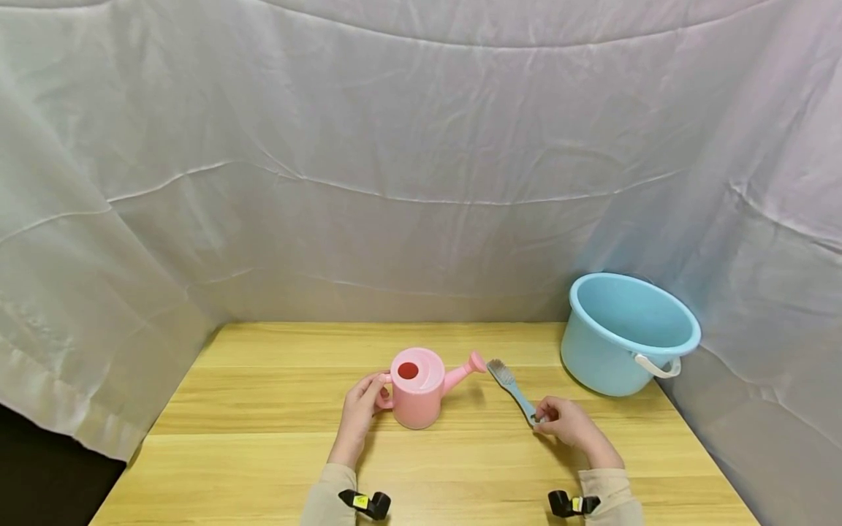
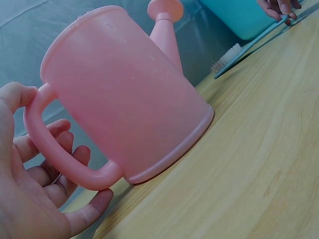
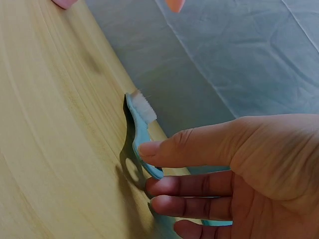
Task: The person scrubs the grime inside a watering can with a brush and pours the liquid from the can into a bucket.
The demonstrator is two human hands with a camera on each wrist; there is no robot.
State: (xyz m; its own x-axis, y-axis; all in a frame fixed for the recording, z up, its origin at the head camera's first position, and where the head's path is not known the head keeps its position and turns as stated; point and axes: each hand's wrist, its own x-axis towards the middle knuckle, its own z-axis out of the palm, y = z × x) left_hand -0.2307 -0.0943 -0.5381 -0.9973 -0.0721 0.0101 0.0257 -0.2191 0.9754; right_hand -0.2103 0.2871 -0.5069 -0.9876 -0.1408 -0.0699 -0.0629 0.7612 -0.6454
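Observation:
A pink watering can (image 1: 418, 398) stands upright on the wooden table, its spout pointing right. My left hand (image 1: 360, 409) is at its handle (image 2: 60, 154), with fingers curled loosely about the loop in the left wrist view. To the right of the spout is a light blue scrub brush (image 1: 514, 389) with pale bristles (image 3: 144, 107) facing up. My right hand (image 1: 564, 424) pinches the end of the brush handle between thumb and fingers. A shadow beneath the brush shows a gap under its handle end.
A light blue bucket (image 1: 595, 358) with a white handle (image 1: 658, 367) stands at the table's back right corner. Grey cloth (image 1: 395, 248) hangs behind the table (image 1: 263, 467) and along both sides.

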